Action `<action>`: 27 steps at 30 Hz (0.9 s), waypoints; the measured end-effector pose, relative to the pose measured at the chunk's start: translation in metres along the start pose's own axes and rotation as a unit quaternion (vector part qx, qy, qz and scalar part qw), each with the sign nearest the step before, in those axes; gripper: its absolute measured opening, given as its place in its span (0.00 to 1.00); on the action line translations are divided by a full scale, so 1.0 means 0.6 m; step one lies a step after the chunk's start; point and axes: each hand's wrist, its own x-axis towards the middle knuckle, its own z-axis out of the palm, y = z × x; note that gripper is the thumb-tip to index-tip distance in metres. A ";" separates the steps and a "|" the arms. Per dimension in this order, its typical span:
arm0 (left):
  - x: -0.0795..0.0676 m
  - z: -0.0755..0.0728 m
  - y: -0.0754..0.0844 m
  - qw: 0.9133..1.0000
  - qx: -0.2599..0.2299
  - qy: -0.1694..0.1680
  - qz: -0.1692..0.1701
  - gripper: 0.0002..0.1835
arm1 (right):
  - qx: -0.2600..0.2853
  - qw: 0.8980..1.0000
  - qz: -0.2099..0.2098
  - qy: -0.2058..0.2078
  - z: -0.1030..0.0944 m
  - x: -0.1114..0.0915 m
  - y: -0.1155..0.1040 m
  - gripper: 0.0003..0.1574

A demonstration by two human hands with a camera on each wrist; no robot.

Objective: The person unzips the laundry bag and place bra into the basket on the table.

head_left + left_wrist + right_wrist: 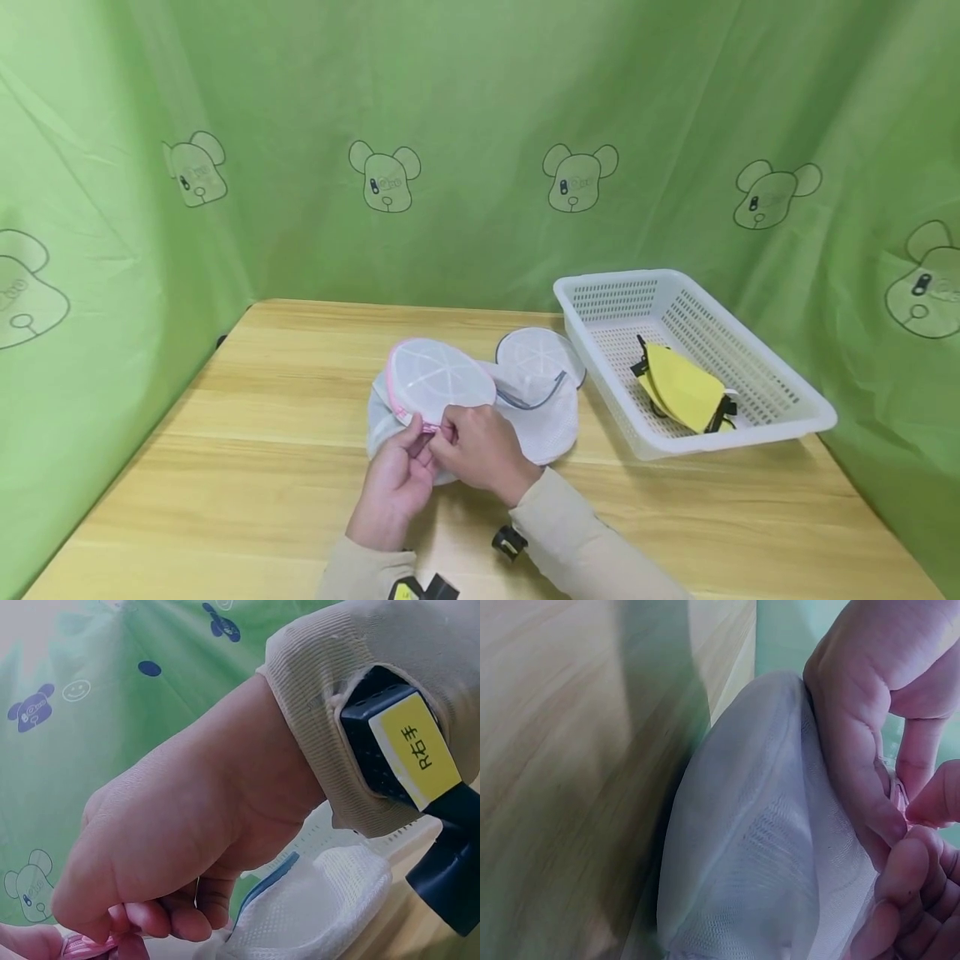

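Observation:
A white round mesh bag (442, 375) with a pink rim stands in front of me, its ribbed lid facing up. My left hand (396, 485) pinches the pink zipper edge at the near side, thumb on top. Right beside it, my right hand (482, 448) grips the same edge with curled fingers; in the left wrist view its fingertips meet at the pink zipper (86, 946). The right wrist view shows the bag's mesh side (742, 847) bulging below the hands. Whatever small part the right fingertips pinch is hidden.
Behind and to the right lies another white mesh bag (553, 427) with a blue-grey zipper, its round lid (534, 354) folded back. A white perforated basket (780, 425) stands at the right, holding a yellow fabric piece (686, 387) with black straps. Green curtains surround the wooden table (247, 467).

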 end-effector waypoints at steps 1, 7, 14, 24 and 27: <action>0.000 0.000 0.000 1.000 0.000 0.002 0.001 0.10 | 0.000 1.000 0.000 0.000 0.000 0.000 0.000 0.14; 0.001 -0.001 -0.001 1.000 -0.003 0.003 0.003 0.09 | 0.003 1.000 -0.006 -0.001 -0.001 0.001 -0.001 0.14; 0.004 -0.003 -0.001 1.000 -0.006 0.009 0.008 0.08 | -0.005 1.000 -0.017 0.004 -0.002 0.000 0.002 0.14; 0.004 -0.003 0.019 0.997 0.005 0.070 0.046 0.12 | -0.026 0.999 0.043 -0.005 -0.010 -0.006 0.034 0.16; 0.004 -0.003 0.018 0.997 0.008 0.070 0.040 0.12 | -0.022 0.999 0.048 -0.002 -0.012 -0.008 0.043 0.15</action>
